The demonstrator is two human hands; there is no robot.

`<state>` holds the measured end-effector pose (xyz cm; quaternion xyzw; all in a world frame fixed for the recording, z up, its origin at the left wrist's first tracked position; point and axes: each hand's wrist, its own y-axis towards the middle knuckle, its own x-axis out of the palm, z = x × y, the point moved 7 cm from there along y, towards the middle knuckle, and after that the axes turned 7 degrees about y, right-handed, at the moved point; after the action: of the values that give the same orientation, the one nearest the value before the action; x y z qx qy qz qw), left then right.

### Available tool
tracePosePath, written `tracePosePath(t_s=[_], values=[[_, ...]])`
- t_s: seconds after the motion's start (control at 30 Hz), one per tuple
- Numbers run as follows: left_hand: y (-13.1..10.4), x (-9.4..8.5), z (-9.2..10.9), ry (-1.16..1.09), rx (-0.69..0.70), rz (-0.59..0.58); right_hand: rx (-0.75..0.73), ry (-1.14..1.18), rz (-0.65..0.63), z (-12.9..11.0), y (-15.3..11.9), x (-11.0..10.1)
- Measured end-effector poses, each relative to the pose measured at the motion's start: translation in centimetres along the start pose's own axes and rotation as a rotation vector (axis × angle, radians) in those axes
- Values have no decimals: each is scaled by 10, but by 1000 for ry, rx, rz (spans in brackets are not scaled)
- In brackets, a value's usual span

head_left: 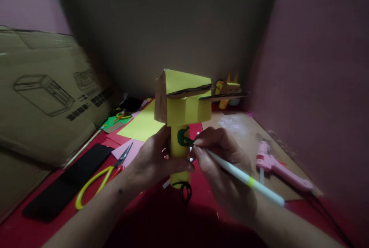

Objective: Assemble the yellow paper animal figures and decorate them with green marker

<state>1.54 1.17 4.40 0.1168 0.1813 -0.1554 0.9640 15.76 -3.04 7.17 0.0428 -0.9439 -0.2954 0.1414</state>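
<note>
A yellow paper figure (188, 111) stands upright in front of me, with a boxy cardboard head on a tube body (176, 150). Wrapped round the tube, my left hand (155, 159) holds it steady. A dark loop of cord (186, 192) hangs at its lower end. My right hand (221, 163) pinches a white marker (239, 173) with a yellow-green band. The marker's green tip meets the tube at a dark green patch (182, 136). Two dark cardboard strips (188, 91) jut from the head.
Scissors with yellow handles (95, 186) and a black phone-like slab (69, 180) lie at left, near coloured paper sheets (144, 123). A pink glue gun (281, 167) rests on a brown board (242, 132) at right. A large carton (43, 98) leans left; another yellow figure (227, 90) stands behind.
</note>
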Motion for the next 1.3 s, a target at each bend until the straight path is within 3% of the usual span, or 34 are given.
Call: tracePosePath(t_s=[0.47, 0.67, 0.87, 1.3], values=[[-1, -2, 4, 5, 18, 34, -12, 90, 1, 1, 0, 3], [-1, -2, 5, 20, 33, 41, 18, 64, 89, 3, 0, -2], [-2, -1, 6, -4, 40, 16, 12, 63, 100, 5, 1, -2], [-2, -1, 2, 10, 7, 17, 1, 7, 23, 1, -1, 1]])
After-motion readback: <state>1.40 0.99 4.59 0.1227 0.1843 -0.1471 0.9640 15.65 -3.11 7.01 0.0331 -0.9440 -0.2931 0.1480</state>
